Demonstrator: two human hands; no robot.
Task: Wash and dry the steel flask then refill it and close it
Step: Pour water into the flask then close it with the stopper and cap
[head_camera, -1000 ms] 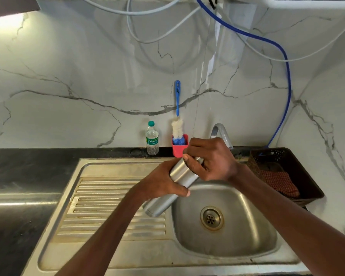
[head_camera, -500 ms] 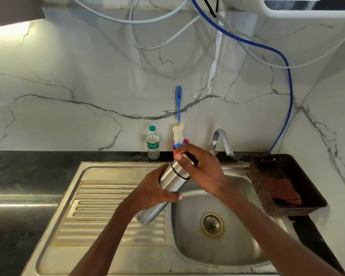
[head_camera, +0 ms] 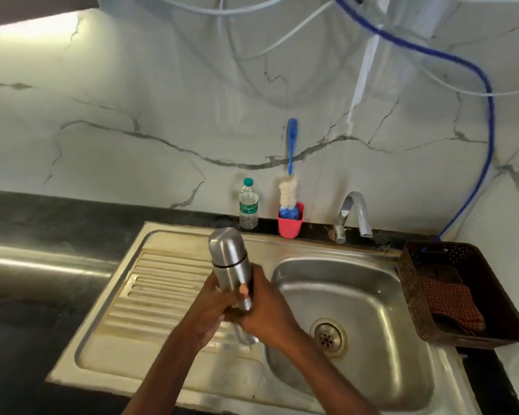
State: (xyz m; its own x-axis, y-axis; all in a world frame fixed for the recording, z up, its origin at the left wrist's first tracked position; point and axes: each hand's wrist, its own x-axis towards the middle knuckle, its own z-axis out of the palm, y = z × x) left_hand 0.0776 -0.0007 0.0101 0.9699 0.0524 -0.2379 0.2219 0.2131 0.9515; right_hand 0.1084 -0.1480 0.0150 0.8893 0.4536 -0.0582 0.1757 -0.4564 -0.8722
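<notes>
The steel flask (head_camera: 229, 262) stands nearly upright over the drainboard (head_camera: 162, 298), its cap on and pointing up. My left hand (head_camera: 212, 310) grips its lower body from the left, thumb across the front. From the right, my right hand (head_camera: 265, 313) wraps the same lower part. The flask's base is hidden behind both hands. The tap (head_camera: 355, 214) stands behind the sink bowl (head_camera: 369, 295), with no water running.
A small plastic water bottle (head_camera: 248, 205) and a red cup (head_camera: 290, 224) holding a blue-handled bottle brush (head_camera: 289, 175) stand at the wall. A dark basket (head_camera: 492, 295) with a checked cloth (head_camera: 450, 304) sits right of the sink. Hoses hang above.
The flask went from tilted over the bowl's edge to nearly upright and moved left. My right hand slid from the cap down to the lower body.
</notes>
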